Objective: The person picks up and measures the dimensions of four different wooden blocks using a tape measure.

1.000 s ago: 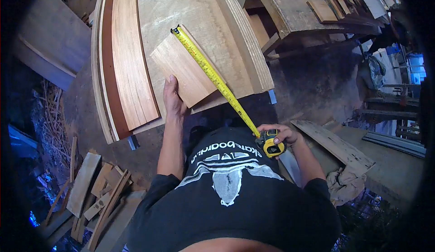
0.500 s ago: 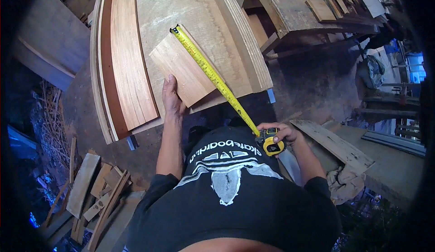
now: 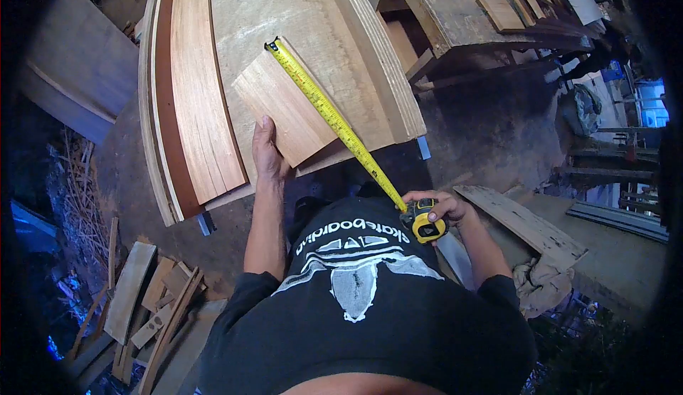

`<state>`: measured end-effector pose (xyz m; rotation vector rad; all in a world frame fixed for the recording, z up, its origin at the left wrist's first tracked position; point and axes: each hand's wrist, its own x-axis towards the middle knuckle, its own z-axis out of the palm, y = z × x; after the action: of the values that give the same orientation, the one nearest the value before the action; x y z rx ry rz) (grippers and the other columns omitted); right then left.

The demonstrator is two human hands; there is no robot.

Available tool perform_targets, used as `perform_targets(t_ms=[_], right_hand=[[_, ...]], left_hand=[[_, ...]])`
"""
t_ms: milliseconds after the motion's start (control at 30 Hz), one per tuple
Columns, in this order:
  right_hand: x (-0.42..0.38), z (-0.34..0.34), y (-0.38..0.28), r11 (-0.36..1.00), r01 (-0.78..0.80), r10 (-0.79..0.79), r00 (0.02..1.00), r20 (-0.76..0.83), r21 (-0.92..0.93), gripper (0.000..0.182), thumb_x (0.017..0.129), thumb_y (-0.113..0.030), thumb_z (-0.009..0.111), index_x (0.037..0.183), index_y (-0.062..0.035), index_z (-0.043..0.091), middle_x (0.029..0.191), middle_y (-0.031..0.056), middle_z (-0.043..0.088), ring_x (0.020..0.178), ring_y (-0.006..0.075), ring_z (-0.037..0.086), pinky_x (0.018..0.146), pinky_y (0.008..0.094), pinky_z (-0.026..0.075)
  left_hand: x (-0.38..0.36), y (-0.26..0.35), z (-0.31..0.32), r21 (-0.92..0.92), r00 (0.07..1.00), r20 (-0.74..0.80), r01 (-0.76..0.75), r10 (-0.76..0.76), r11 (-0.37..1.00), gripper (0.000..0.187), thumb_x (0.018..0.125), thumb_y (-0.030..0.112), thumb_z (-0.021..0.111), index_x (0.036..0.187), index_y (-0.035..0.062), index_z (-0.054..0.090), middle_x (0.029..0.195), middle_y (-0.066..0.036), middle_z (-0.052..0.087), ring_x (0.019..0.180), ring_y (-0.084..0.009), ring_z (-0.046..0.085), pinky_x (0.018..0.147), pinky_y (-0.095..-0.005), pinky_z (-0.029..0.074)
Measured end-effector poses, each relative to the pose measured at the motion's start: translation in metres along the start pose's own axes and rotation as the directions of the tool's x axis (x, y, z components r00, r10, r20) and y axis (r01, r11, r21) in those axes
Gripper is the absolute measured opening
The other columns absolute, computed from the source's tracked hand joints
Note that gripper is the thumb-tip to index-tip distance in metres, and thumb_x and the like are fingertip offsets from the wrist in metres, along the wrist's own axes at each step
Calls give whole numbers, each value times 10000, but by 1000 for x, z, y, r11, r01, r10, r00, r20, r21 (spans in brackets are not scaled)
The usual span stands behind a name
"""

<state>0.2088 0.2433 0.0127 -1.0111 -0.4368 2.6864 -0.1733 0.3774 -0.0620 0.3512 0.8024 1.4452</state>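
Beyond the far end of the small board (image 3: pixel 281 110), a bare stretch of plywood panel (image 3: pixel 249 22) leaves a hand room to pass, bounded by the thick rail (image 3: pixel 373 54) and the long plank (image 3: pixel 203 96). The yellow blade (image 3: pixel 334 120), running straight to the tape case (image 3: pixel 427 226) in the right hand (image 3: pixel 447 209), bars a low crossing (a dark gap shows beneath it), while the left hand (image 3: pixel 270 153) blocks the board's left edge.

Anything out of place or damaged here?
Only clutter: scrap wood lies jumbled at lower left, pieces crossing at odd angles, and what looks like a cloth is crumpled at right. Nothing else stands out: the left hand holds a board, the right hand a tape measure.
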Motion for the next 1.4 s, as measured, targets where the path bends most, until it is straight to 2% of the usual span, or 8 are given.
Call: perform_targets(t_ms=[100, 167, 600, 867, 1200, 1400], right_hand=[[1, -2, 2, 1000, 12, -12, 1000, 7, -10, 857, 618, -152, 736, 1383, 40, 403, 1153, 196, 609, 865, 319, 713, 567, 444, 652], [1, 2, 1, 999, 37, -37, 999, 31, 5, 804, 681, -146, 718, 1407, 7, 408, 1075, 177, 636, 805, 277, 721, 523, 404, 638], [-2, 12, -3, 1000, 25, -25, 1000, 9, 7, 811, 663, -143, 722, 1399, 6, 418, 1086, 160, 630, 826, 265, 718, 524, 401, 642], [-2, 16, -4, 997, 60, -61, 998, -12, -39, 821, 614, -171, 721, 1361, 41, 456, 1076, 152, 643, 823, 250, 711, 518, 369, 632], [-1, 13, -5, 998, 56, -55, 997, 45, -25, 804, 638, -153, 713, 1368, 43, 438, 1045, 157, 645, 801, 253, 715, 514, 373, 634], [-2, 10, 0, 999, 35, -35, 999, -22, -4, 818, 648, -136, 710, 1395, 27, 419, 1064, 169, 639, 780, 272, 719, 509, 389, 637]], left_hand=[[0, 0, 0, -32, 1000, -10, 11, -12, 999, 434, 1055, 283, 506, 1396, 18, 469, 1322, -127, 610, 1164, -246, 623, 1007, -396, 515], [-2, 2, 2, -4, 1000, -8, -1, 1, 1000, 428, 1056, 279, 503, 1396, 22, 471, 1329, -124, 608, 1169, -243, 620, 1016, -395, 509], [-1, 0, 0, -18, 1000, -13, 5, -6, 1000, 434, 1051, 277, 514, 1401, 23, 471, 1331, -127, 603, 1185, -249, 610, 1022, -407, 507], [0, 0, -1, -24, 1000, 4, 4, -3, 1000, 468, 1050, 278, 517, 1439, 27, 445, 1360, -128, 584, 1215, -253, 590, 1045, -409, 490], [-3, 2, 6, -10, 1000, 8, -15, 15, 1000, 449, 1055, 259, 500, 1434, 27, 440, 1352, -127, 588, 1205, -252, 599, 1035, -410, 498], [-1, 0, 3, -4, 999, 15, -31, 31, 1000, 442, 1059, 256, 489, 1433, 26, 441, 1350, -124, 592, 1202, -247, 602, 1029, -407, 504]])
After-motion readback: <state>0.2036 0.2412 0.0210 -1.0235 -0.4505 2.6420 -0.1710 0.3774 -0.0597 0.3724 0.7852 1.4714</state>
